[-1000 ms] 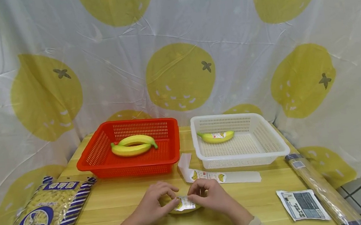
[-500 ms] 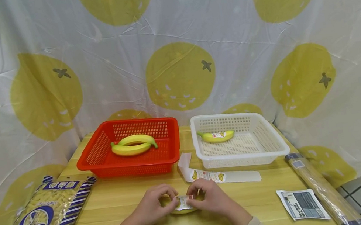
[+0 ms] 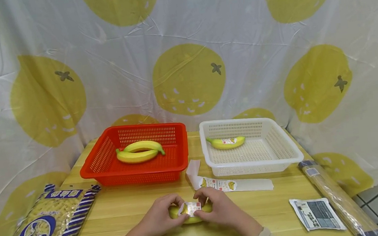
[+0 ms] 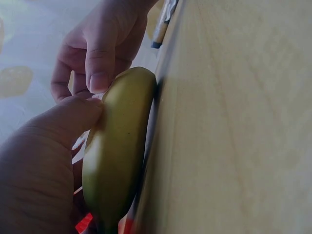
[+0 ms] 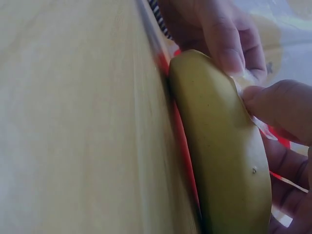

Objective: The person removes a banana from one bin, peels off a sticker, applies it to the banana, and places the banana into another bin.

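Observation:
A yellow banana (image 3: 193,220) lies crosswise on the wooden table in front of me, between both hands. On its upper side sits a white label with a banana print (image 3: 193,207), its left edge standing a little off the peel. My left hand (image 3: 162,215) holds the left part of the banana, thumb at the label's left edge. From the other side my right hand (image 3: 223,209) grips it, thumb pressing the label's right part. In the right wrist view the banana (image 5: 219,146) shows its bare near side; the fingers behind it are partly hidden.
Behind stand a red basket (image 3: 140,178) with two bananas (image 3: 138,157) and a white basket (image 3: 250,168) with one labelled banana (image 3: 230,143). A label strip (image 3: 252,185) lies before them. Pasta bag (image 3: 44,228) left; small packet (image 3: 317,214) and long clear-wrapped pack (image 3: 338,198) right.
Both thumbs have shifted slightly over the label, and its print now shows more openly. The fingers have closed further round the banana; baskets and strip have stayed put.

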Tool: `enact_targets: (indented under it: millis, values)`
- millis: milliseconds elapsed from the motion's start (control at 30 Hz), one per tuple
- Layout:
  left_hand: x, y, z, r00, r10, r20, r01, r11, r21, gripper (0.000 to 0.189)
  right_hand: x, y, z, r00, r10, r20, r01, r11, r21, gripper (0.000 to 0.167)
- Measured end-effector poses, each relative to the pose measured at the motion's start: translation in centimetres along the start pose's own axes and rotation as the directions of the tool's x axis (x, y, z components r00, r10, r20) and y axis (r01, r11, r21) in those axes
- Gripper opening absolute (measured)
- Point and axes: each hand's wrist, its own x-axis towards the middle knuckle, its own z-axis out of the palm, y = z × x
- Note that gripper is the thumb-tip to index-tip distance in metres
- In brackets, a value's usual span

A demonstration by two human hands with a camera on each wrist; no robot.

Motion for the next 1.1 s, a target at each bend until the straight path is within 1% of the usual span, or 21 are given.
enact_targets:
  millis: [133,167,267,367,467,567,600,700,833,900,1100]
  values:
    - [0.05,-0.08,0.03,1.0,-0.03,0.003,0.03,0.999,-0.036,0.04,-0.04,-0.08,-0.03,1.0,0.005,-0.005,-0.005,0.999,-0.036,0.043]
    - [0.07,-0.09,0.01,1.0,-0.027,0.001,0.027,0.999,-0.046,0.042,-0.04,-0.12,-0.02,1.0,0.006,-0.006,-0.006,0.999,-0.044,0.043]
    - [0.1,-0.13,-0.05,1.0,0.015,-0.011,-0.016,0.998,-0.067,0.043,-0.06,-0.2,0.02,1.0,0.006,-0.011,-0.007,0.998,-0.063,0.045]
    - [0.09,-0.1,-0.06,0.998,0.064,-0.028,-0.065,0.995,-0.07,0.034,-0.08,-0.26,0.08,1.0,0.013,-0.016,-0.014,0.996,-0.084,0.046]
    - [0.09,-0.01,-0.02,0.996,0.079,-0.04,-0.081,0.995,-0.054,0.026,-0.13,-0.27,0.11,1.0,0.025,-0.017,-0.026,0.994,-0.107,0.046]
    - [0.1,0.08,0.04,0.995,0.086,-0.047,-0.088,0.995,-0.041,0.023,-0.14,-0.31,0.07,0.999,0.031,-0.021,-0.033,0.991,-0.126,0.047]
    - [0.13,0.1,0.07,0.994,0.097,-0.05,-0.099,0.994,-0.038,0.023,-0.15,-0.32,0.05,0.999,0.032,-0.024,-0.035,0.991,-0.131,0.048]
    - [0.12,0.08,0.12,0.99,0.127,-0.057,-0.128,0.991,-0.028,0.024,-0.15,-0.37,0.01,0.999,0.016,-0.029,-0.02,0.993,-0.119,0.046]
    - [0.12,0.06,0.11,0.985,0.161,-0.063,-0.162,0.987,-0.016,0.024,-0.16,-0.43,0.08,1.0,-0.023,-0.003,0.023,0.998,-0.061,0.037]
    - [0.12,0.09,0.07,0.985,0.161,-0.061,-0.162,0.987,-0.012,0.024,-0.17,-0.45,0.17,0.999,-0.042,0.008,0.042,0.998,-0.044,0.03]
    - [0.15,0.24,-0.09,0.993,0.107,-0.054,-0.108,0.994,-0.008,0.024,-0.2,-0.47,0.27,0.998,-0.055,0.007,0.056,0.998,-0.031,0.016]
